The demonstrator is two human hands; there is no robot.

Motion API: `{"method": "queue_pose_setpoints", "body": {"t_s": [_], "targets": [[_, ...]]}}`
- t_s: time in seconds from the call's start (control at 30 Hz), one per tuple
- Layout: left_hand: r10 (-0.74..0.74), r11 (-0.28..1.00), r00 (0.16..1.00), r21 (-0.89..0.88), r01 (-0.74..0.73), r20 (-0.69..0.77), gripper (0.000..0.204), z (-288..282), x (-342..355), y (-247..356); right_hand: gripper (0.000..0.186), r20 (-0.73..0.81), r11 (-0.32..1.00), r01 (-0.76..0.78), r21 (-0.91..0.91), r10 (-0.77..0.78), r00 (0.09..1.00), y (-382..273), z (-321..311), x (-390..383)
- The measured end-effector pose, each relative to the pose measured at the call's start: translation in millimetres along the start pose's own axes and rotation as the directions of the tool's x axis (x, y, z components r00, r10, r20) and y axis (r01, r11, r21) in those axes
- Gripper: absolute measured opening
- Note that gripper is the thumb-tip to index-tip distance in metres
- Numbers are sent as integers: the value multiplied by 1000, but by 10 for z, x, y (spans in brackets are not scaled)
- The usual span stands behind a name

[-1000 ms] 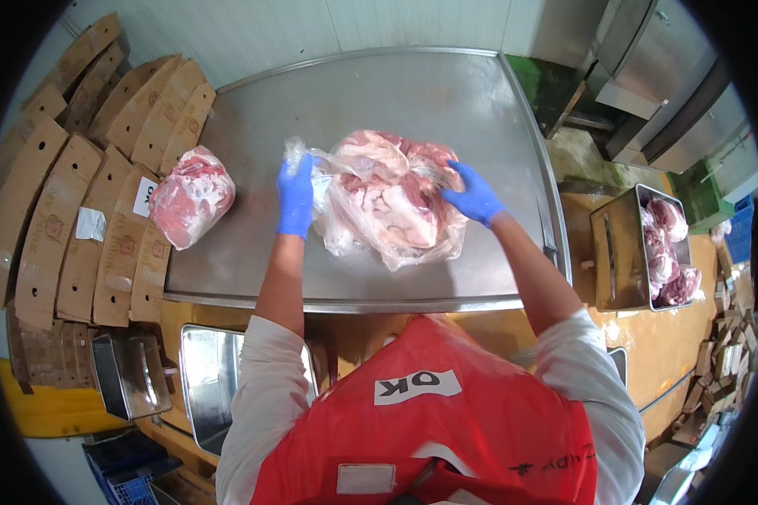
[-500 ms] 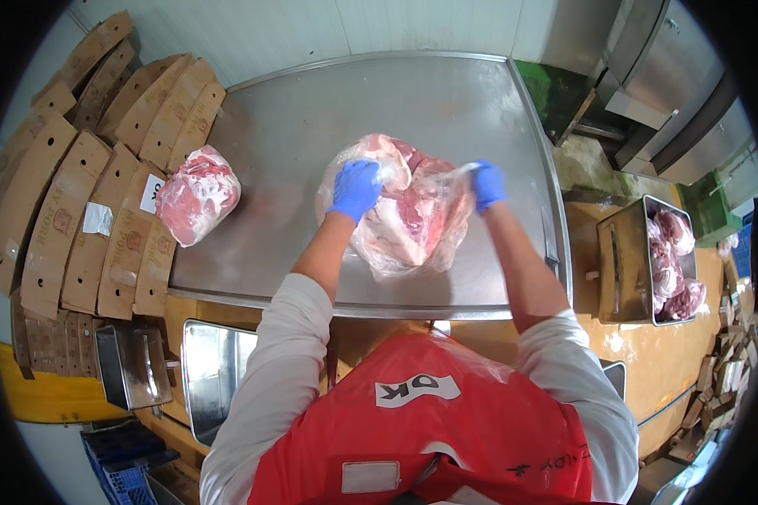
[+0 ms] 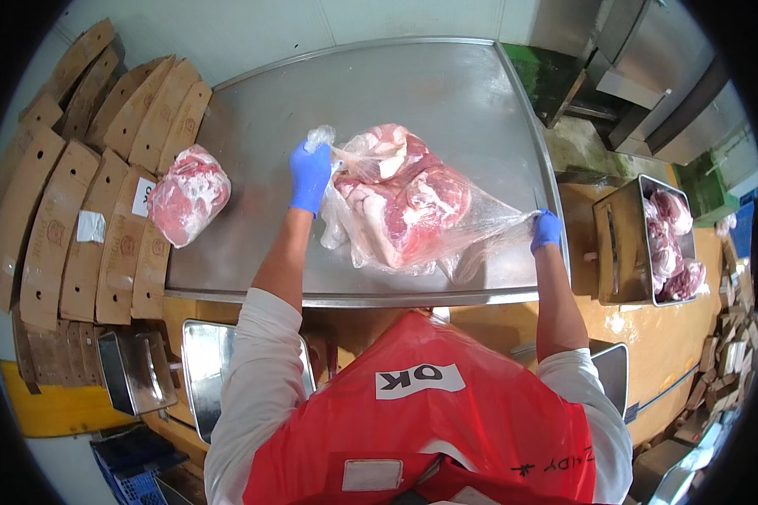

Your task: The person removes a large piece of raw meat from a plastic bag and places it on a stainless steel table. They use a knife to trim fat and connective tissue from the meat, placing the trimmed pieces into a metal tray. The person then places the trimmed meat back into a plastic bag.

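A large mass of raw pork [image 3: 408, 202] in a clear plastic bag [image 3: 488, 227] lies in the middle of the steel table [image 3: 261, 126]. My left hand [image 3: 310, 172], in a blue glove, grips bunched plastic at the bag's upper left. My right hand [image 3: 546, 227], also gloved, is closed on the bag's right end near the table's right edge, with the plastic stretched out toward it. A separate cut of pork [image 3: 188, 195] rests toward the left of the table, beside cardboard.
Folded cardboard boxes [image 3: 34, 227] are stacked along the left. A steel bin of meat [image 3: 616, 244] stands off the right edge, near green crates [image 3: 703, 189] and a pile of cardboard [image 3: 712, 370]. More steel bins [image 3: 206, 370] sit below the near edge. A wall [image 3: 370, 18] borders the back.
Since half a second ago my left hand has moved up and left with bunched plastic, and my right hand has moved right and down, stretching the bag out over the table.
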State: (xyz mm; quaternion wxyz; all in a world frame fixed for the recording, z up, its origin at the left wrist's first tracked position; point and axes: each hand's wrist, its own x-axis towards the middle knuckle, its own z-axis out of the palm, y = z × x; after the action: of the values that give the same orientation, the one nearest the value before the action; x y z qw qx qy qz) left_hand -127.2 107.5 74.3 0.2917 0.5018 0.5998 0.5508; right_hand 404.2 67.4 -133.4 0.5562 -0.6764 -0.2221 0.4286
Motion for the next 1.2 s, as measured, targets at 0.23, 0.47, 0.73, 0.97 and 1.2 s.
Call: {"method": "queue_pose_setpoints", "body": {"t_s": [0.23,0.47,0.73,0.97,1.2], "targets": [[45,971,995,-239,-23,87,24,131,166,328,22,6,709,419,-568,-505,863,325,-1307,823],[94,991,983,-104,-78,155,27,-20,-114,625,17,50,851,376,-366,-386,921,-379,-269,-39],[79,952,996,294,-88,41,36,-1103,25,-422,27,14,661,609,-439,-672,740,61,37,-515],[-30,916,912,376,-138,408,99,-922,-515,-1441,84,644,471,614,-634,-118,756,568,1030,-1549],[-355,911,840,-49,409,410,98,-691,-589,-1260,78,702,490,646,-585,-93,706,668,1187,-1532]]}}
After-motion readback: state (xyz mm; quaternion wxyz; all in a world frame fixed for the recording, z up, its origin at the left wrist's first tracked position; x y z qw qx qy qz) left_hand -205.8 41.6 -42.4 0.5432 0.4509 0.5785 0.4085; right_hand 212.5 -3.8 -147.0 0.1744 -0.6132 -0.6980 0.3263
